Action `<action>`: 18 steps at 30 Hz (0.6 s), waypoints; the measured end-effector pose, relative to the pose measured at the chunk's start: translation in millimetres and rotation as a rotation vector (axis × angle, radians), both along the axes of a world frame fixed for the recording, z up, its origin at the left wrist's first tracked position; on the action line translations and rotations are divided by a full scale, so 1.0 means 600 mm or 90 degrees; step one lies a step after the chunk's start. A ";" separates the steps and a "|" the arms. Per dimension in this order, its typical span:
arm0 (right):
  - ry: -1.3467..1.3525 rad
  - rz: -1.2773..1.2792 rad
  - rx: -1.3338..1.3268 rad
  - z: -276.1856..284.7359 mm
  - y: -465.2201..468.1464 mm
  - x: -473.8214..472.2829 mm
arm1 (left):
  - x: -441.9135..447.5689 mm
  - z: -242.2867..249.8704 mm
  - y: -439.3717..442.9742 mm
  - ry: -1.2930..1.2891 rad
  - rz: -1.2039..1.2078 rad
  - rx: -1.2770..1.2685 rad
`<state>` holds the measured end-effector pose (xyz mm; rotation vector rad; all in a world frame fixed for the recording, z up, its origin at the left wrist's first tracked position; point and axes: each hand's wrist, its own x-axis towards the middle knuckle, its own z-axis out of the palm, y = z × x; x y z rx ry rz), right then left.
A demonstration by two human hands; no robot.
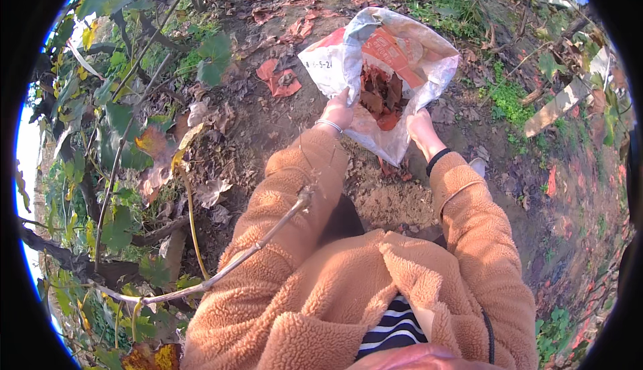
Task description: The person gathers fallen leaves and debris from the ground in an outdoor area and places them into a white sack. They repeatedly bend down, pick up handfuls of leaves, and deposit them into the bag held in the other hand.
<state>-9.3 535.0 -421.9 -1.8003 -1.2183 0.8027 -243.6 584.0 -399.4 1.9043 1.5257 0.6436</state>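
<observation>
Out in front of me I hold up a white woven plastic sack (326, 68) with printing on it, its mouth gaping towards me. Reddish-brown scraps (382, 96), perhaps torn paper or dry leaves, lie inside it. My left hand (339, 112) grips the rim on the left, a thin pale band around its wrist. Gripping the rim on the right is my right hand (423, 131), with a black band at the wrist. The fingers of both hands are partly hidden by the folded rim. The sack's lower corner hangs above bare soil (402, 204).
A dry cane (256, 247) reaches across my left sleeve from the grapevines (120, 133) on the left. Red paper scraps (279, 78) and dead leaves litter the ground. At right, a pale slanted post (557, 106) stands among green weeds (512, 101).
</observation>
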 end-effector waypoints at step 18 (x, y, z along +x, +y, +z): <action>0.018 -0.002 0.406 0.153 0.248 -0.028 | -0.012 0.099 0.131 -0.329 0.145 0.373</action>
